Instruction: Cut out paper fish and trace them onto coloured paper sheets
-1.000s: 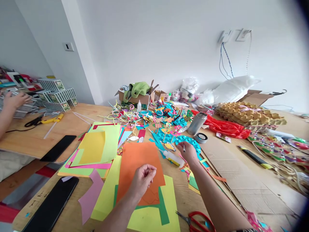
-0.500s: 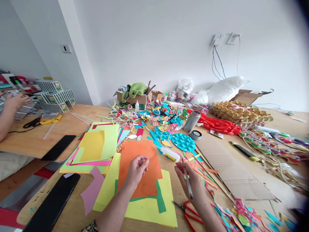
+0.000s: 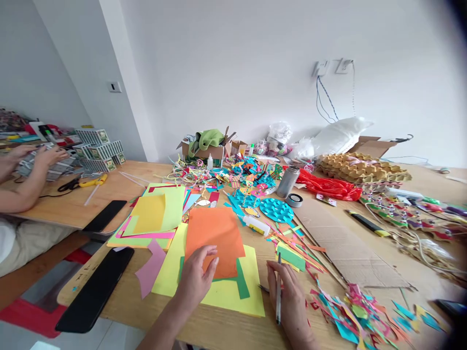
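Observation:
Over the lower part of an orange paper sheet [image 3: 213, 233] is my left hand [image 3: 197, 274], its thumb and fingers apart and nothing in them. Beneath that sheet lie a green paper piece [image 3: 242, 282] and a large yellow sheet [image 3: 233, 306]. My right hand [image 3: 290, 294], just right of the yellow sheet, is closed around a slim pen [image 3: 279, 294] held upright. It covers most of the scissors [image 3: 263, 288], whose blade tips stick out on its left. A glue bottle [image 3: 257, 224] lies beyond my right hand, near a green paper scrap [image 3: 290, 256].
Stacked coloured paper [image 3: 149, 216] and two black phone-like slabs [image 3: 97, 291] lie to the left. Paper scraps [image 3: 359, 311], cardboard [image 3: 350, 248] and a box cutter [image 3: 367, 223] lie to the right. A metal flask [image 3: 288, 181] stands behind. A co-worker's hands [image 3: 51, 156] are far left.
The view has shifted slightly. My left hand has moved toward me and its fingers have spread from a curl. My right hand, still holding the pen, has lowered over the scissors.

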The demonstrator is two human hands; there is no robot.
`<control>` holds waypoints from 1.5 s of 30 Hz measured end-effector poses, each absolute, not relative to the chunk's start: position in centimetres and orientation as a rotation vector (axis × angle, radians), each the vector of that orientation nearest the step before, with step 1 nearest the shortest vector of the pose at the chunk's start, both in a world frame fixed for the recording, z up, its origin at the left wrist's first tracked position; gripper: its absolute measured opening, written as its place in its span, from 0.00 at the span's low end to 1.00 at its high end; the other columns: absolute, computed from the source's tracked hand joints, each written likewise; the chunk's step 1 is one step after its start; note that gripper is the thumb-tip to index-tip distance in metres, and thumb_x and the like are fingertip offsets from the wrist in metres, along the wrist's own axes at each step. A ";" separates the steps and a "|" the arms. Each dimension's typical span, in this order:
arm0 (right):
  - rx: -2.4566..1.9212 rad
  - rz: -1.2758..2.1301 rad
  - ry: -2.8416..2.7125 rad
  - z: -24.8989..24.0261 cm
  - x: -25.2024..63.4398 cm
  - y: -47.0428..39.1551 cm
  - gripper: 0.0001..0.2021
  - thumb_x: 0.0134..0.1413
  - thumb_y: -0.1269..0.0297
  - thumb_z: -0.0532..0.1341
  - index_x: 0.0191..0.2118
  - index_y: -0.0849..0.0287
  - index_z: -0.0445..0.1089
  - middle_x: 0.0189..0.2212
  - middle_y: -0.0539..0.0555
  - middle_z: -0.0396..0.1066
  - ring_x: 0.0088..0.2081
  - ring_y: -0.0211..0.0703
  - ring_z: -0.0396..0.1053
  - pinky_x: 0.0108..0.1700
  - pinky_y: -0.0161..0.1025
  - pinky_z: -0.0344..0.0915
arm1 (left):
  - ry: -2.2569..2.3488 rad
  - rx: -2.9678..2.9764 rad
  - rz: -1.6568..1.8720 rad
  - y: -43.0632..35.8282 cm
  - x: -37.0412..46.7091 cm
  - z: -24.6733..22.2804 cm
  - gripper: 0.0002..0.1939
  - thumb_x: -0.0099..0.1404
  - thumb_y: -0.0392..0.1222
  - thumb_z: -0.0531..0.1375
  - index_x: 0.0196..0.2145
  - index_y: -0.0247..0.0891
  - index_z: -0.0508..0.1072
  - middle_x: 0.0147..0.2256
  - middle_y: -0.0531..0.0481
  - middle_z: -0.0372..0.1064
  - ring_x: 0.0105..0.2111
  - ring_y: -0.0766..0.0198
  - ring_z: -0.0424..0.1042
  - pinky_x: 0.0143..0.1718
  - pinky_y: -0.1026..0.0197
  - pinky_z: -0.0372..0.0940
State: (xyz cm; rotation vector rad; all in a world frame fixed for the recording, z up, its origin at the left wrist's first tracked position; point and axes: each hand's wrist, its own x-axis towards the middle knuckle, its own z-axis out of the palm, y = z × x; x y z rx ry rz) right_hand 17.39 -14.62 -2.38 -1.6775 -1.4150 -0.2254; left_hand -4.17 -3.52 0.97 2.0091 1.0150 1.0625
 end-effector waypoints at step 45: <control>-2.403 0.158 -1.870 1.4 28.1 6.3 0.13 0.62 0.60 0.58 0.49 0.60 0.68 0.46 0.55 0.70 0.42 0.43 0.71 0.43 0.46 0.70 | 0.855 2.371 1.247 2.8 -1.4 -0.9 0.14 0.66 0.31 0.49 0.49 0.39 0.65 0.37 0.46 0.71 0.37 0.62 0.72 0.38 0.59 0.69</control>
